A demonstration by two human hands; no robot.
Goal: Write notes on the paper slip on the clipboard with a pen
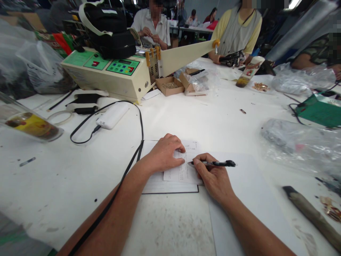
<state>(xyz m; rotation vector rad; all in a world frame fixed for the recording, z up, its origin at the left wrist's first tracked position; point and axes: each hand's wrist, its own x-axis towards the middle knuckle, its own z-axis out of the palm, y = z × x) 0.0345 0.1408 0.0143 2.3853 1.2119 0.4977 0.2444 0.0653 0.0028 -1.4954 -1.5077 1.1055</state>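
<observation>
Two hands on paper slip: left hand flat, seemingly loose; right hand around black pen.

The left hand presses flat on a small white paper slip, while the right hand holds a black pen tip-down on that slip.

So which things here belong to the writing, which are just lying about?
In use: left hand pressing small white paper slip; right hand holding black pen; white lined pad underneath.
Lying about: white power bank; cream benchtop machine; open cardboard box.
</observation>
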